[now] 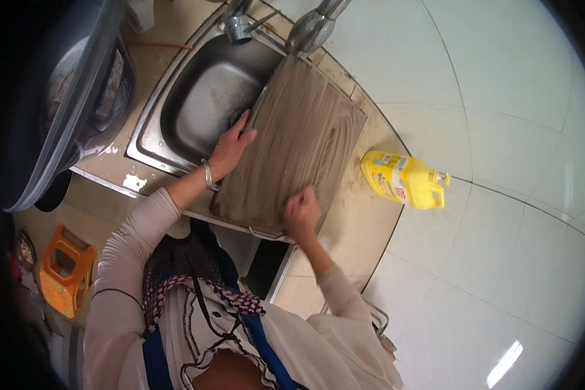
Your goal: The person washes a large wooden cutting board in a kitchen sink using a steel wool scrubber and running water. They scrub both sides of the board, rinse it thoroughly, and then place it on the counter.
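Observation:
A flat rectangular panel [292,141] with wet, brownish streaks lies over the right part of the steel sink [214,92] and the counter beside it. My left hand [231,151] rests at the panel's left edge near the drain, thumb on top and fingers at the rim. Curled like a fist, my right hand [302,214] is on the panel's lower right part; it is blurred, and whether something is inside it cannot be told. To the right, a yellow pump bottle [402,179] lies on its side.
A metal faucet [238,27] stands behind the sink, and a thick metal pipe fitting [312,30] meets the panel's far corner. A large clear plastic tub [105,97] is on the counter at left. An orange plastic stool [68,273] is on the floor. White tiles cover the wall.

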`<state>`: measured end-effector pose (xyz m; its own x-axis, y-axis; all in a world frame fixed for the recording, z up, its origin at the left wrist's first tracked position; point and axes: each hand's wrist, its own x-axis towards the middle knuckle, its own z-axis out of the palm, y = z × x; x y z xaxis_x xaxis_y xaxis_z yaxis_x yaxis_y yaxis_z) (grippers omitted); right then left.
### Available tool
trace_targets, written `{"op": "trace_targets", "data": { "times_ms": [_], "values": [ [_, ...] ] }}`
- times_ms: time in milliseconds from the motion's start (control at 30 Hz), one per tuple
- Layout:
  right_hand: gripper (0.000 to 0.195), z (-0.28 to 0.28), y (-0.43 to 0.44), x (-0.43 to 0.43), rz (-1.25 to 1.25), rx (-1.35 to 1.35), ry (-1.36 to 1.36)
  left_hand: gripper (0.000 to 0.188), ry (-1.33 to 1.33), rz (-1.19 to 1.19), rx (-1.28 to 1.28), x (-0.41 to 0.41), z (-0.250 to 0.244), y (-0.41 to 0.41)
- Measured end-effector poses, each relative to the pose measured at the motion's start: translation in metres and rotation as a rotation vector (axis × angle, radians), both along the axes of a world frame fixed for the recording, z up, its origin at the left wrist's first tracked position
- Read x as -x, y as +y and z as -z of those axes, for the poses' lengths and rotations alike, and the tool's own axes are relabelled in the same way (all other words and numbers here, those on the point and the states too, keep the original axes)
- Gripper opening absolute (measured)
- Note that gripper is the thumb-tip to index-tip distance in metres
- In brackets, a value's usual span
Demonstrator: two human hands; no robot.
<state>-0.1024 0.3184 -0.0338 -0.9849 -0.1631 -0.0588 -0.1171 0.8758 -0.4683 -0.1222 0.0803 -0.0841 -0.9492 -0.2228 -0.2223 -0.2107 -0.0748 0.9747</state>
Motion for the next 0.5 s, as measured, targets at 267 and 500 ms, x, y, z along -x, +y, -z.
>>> {"op": "trace_targets", "data": {
  "times_ms": [267, 500],
  "values": [
    [0.029, 0.018, -0.017, 0.199, -0.003, -0.399, 0.467, 0.061, 0.028, 0.04, 0.061, -0.002, 0.003, 0.002],
    [0.014, 0.02, 0.001, 0.13, -0.066, -0.304, 0.434, 0.062, -0.035, 0.055, 0.107, 0.0, 0.005, -0.003]
  ]
}}
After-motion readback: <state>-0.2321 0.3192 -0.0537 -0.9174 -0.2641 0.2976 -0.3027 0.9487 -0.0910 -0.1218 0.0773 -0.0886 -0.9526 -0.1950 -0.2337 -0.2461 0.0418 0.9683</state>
